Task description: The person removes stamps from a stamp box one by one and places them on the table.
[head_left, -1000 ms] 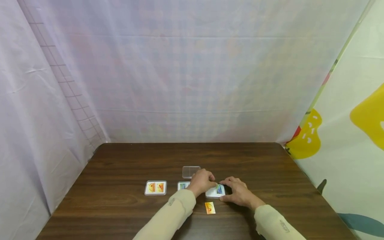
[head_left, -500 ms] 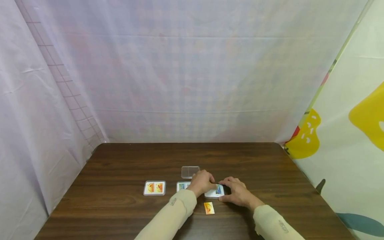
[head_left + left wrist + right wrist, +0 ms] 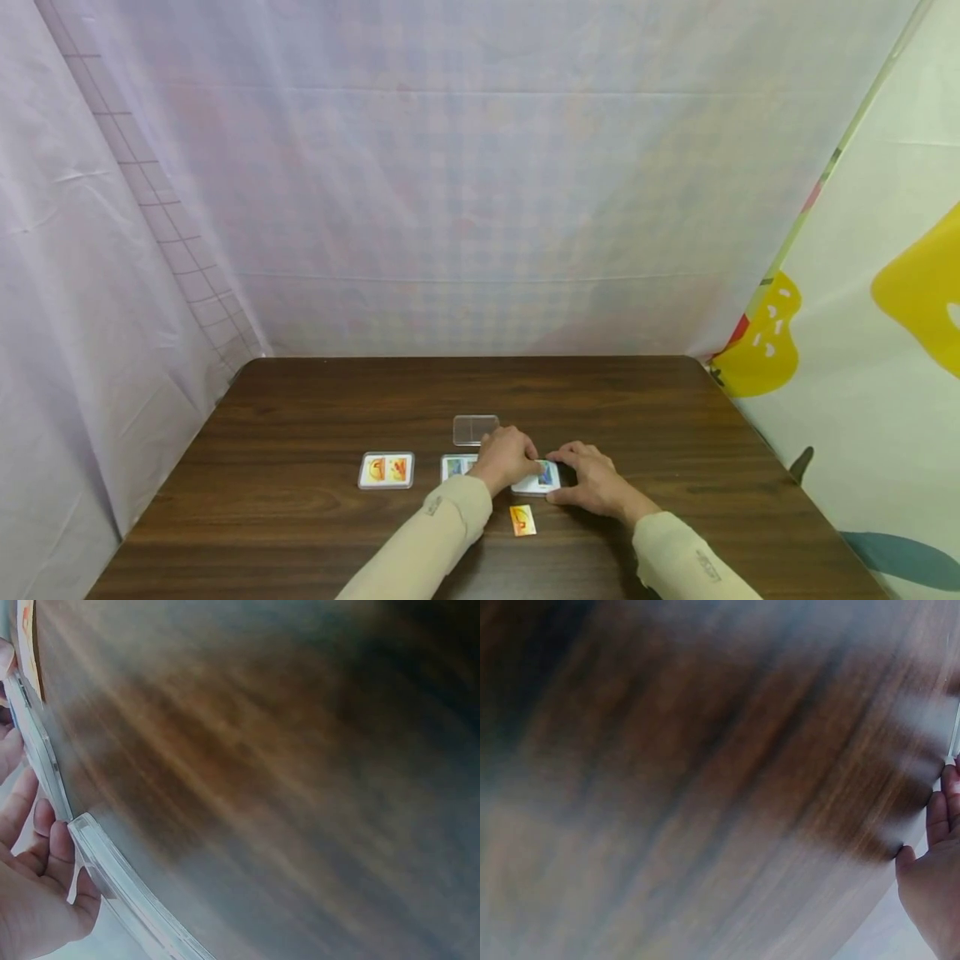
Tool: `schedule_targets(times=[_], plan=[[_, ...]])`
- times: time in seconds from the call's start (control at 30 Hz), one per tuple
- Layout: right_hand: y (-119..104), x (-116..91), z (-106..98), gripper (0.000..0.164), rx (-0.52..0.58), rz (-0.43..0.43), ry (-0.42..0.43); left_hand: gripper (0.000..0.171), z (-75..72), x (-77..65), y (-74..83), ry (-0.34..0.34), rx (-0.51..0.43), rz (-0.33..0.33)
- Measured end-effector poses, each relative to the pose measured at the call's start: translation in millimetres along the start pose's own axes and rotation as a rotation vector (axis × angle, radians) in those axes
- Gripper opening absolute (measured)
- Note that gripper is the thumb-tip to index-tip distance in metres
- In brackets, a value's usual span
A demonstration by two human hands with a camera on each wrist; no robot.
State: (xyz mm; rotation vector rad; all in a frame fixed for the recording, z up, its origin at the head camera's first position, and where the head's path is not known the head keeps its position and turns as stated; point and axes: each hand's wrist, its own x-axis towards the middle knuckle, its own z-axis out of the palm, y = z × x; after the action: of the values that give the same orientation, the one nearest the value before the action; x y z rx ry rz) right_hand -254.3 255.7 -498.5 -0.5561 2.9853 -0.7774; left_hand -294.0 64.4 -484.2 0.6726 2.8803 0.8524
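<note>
In the head view my left hand point(image 3: 508, 457) bends over the left part of a flat clear-edged case point(image 3: 531, 487) with a white insert. Its thumb touches a small blue-green picture card point(image 3: 547, 473) in the case; whether it pinches the card is hidden. My right hand point(image 3: 596, 480) grips the case's right end, thumb at the near edge and fingers at the far edge. A loose orange-yellow picture card point(image 3: 522, 520) lies just in front. Behind my left wrist a second case point(image 3: 452, 467) with blue-green pictures is partly covered.
A third case point(image 3: 386, 471) with two orange pictures lies to the left on the brown table point(image 3: 315, 400). A clear lid point(image 3: 472, 430) lies beyond my left hand. A pale curtain point(image 3: 465, 208) hangs behind the table.
My hands stay at the case almost without moving. The whole view has shifted slightly; cards and cases keep their places.
</note>
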Motion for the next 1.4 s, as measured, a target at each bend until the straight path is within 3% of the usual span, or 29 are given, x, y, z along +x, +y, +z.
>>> schedule_targets(times=[0.63, 1.0, 1.4], plan=[[4, 2, 2, 0.061, -0.01, 0.016, 0.012, 0.011, -2.0, -2.4, -0.3, 0.052, -0.024, 0.015], [1, 0, 0, 0.064, -0.011, 0.007, 0.004, 0.006, -9.1, -0.8, -3.5, 0.067, -0.121, 0.046], [0, 1, -1, 0.065, -0.013, 0.025, -0.01, 0.006, -16.1, -5.0, -1.8, 0.027, -0.257, 0.046]])
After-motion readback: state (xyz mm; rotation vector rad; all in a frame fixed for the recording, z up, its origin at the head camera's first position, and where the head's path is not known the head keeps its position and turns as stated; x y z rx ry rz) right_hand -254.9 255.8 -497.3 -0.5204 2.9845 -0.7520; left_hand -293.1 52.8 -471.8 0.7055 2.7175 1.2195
